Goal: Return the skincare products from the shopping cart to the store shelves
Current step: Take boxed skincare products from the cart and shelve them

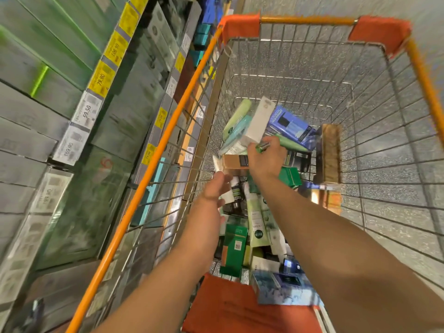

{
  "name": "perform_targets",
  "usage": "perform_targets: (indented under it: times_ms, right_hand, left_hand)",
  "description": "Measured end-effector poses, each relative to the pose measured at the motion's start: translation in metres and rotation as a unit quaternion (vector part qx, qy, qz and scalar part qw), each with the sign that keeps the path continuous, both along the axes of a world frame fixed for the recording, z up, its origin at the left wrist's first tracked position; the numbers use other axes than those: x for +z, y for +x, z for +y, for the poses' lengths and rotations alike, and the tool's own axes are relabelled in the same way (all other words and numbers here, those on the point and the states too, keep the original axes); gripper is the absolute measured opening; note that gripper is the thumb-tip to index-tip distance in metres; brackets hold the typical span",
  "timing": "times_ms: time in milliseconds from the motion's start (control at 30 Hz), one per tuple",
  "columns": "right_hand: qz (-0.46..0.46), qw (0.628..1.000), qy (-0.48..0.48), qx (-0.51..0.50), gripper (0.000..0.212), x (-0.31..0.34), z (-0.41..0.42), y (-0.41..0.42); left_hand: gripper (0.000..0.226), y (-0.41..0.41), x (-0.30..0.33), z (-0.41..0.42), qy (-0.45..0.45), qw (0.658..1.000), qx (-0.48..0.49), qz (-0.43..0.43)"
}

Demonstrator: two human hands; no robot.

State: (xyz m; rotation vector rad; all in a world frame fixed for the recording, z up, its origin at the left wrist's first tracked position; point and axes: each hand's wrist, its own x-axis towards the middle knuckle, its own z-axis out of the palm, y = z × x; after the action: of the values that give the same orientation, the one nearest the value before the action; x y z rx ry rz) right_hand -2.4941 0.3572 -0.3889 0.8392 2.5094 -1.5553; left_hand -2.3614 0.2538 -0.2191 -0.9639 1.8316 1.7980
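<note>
green tube (260,147) pinched in right fingers (271,146)

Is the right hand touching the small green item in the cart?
Touching. The head view shows the right hand with its fingers curled round the small green item above the boxes in the cart.

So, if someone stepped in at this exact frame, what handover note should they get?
Right hand: deep in the shopping cart, gripping a small green item over the boxes.
Left hand: lower in the cart, touching a white tube; grip unclear.
Done: nothing visibly shelved in this frame.
Left: the pile of skincare boxes in the cart goes to the shelves on the left.
</note>
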Motion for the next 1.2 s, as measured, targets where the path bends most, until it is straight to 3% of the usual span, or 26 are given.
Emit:
perform_targets:
  times_ms: [133,267,400,600,867,1100,1200]
  right_hand:
    - [-0.001,0.998,0.044,0.050,0.048,-0.009,-0.007,-0.009]
    - [-0.022,0.996,0.084,0.032,0.061,-0.017,-0.011,-0.030]
    - [-0.021,0.999,0.022,-0.015,0.038,-0.034,-0.013,-0.043]
    - [0.046,0.995,-0.026,-0.083,0.039,-0.022,-0.018,-0.022]
    - [0.115,0.981,-0.066,-0.143,0.046,0.036,-0.004,0.062]
    - [0.234,0.967,-0.073,-0.071,0.059,0.121,0.011,0.117]
    - [0.278,0.959,-0.060,0.013,0.042,0.158,0.012,0.129]
  left_hand:
    - [0.043,-0.003,-0.007,-0.004,0.008,1.000,0.004,-0.011]
    - [0.046,-0.004,-0.019,-0.008,0.022,0.999,0.036,-0.024]
    - [0.051,-0.007,-0.027,-0.007,0.044,0.996,0.062,-0.043]
    - [0.052,-0.014,-0.027,-0.002,0.071,0.993,0.082,-0.051]
    - [0.048,-0.016,-0.002,0.006,0.074,0.993,0.087,-0.032]
    - [0.046,0.001,0.047,0.015,0.081,0.993,0.080,0.016]
    - [0.027,0.010,0.070,0.014,0.084,0.993,0.069,0.045]
